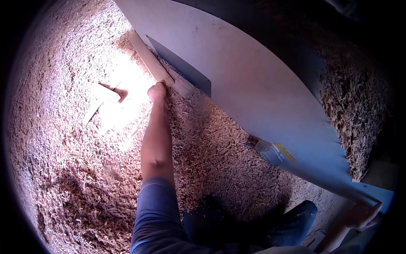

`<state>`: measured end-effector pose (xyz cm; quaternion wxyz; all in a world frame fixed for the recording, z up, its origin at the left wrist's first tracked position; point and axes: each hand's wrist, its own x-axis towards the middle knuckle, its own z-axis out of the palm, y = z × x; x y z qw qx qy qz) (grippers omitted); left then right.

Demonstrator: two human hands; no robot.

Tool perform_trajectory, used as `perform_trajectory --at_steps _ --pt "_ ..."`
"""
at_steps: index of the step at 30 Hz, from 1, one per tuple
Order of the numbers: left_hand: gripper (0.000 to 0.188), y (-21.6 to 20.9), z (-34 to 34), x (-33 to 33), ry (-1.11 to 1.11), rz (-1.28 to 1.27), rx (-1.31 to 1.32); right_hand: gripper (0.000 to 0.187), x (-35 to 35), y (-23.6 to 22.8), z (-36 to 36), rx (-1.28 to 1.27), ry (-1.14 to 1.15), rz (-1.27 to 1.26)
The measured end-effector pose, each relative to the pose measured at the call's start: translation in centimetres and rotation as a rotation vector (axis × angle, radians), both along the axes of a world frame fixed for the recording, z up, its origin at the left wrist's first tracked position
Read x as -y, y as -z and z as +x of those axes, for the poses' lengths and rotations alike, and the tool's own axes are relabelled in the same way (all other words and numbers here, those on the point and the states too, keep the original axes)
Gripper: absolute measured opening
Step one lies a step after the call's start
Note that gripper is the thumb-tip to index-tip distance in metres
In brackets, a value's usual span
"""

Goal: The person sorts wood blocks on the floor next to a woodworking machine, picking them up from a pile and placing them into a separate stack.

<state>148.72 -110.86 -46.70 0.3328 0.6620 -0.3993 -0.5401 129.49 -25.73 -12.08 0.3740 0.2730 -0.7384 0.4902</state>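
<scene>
My left hand (pixel 157 90) is closed around the near end of a long, pale wooden board (pixel 148 57). The board slants up and to the left, beside a large pale panel (pixel 237 63) with a smooth surface and a curved-looking edge. At the dim lower right, my right hand (pixel 361 216) is next to the panel's near corner. Its fingers look curled, but what they hold is hard to make out.
Wood shavings (pixel 76 182) cover the ground in a thick layer. Flat wood offcuts (pixel 105 92) lie in the bright light on the left. A dark grey plate (pixel 182 63) and a clear cover (pixel 269 152) with a yellow label sit along the panel's edge. More shavings (pixel 351 118) lie beyond it.
</scene>
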Motion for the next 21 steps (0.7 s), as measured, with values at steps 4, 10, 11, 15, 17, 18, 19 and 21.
perform_trajectory --at_steps 4,10,11,15,17,18,19,21 --pt "0.020 -6.0 -1.5 -5.6 0.236 0.145 -0.101 0.061 -4.2 0.7 -2.3 -0.068 0.045 0.023" --pt "0.021 -5.5 -3.9 -7.6 -0.003 0.219 -0.380 0.060 -5.8 0.3 -2.8 -0.147 0.315 0.350" --pt "0.021 -6.4 -3.2 -7.9 -0.056 0.206 -0.383 0.060 -2.9 -0.4 -1.3 -0.236 0.462 0.588" --pt "0.027 -4.4 0.3 -11.7 0.175 0.174 -0.384 0.053 4.9 -1.7 -0.5 -0.219 0.402 0.374" --pt "0.028 -6.0 3.8 -16.8 0.288 0.233 -0.462 0.057 14.1 -4.4 2.2 -0.158 0.291 0.101" --pt "0.027 -5.5 6.2 -20.0 0.223 0.199 -0.590 0.059 16.9 -5.1 2.8 -0.149 0.249 0.049" --pt "0.026 -5.2 8.6 -23.3 0.158 0.161 -0.718 0.062 17.5 -5.1 2.8 -0.162 0.242 0.046" --pt "0.026 -9.0 11.9 -30.9 0.093 0.215 -0.643 0.066 18.3 -5.6 3.0 -0.212 0.236 0.068"
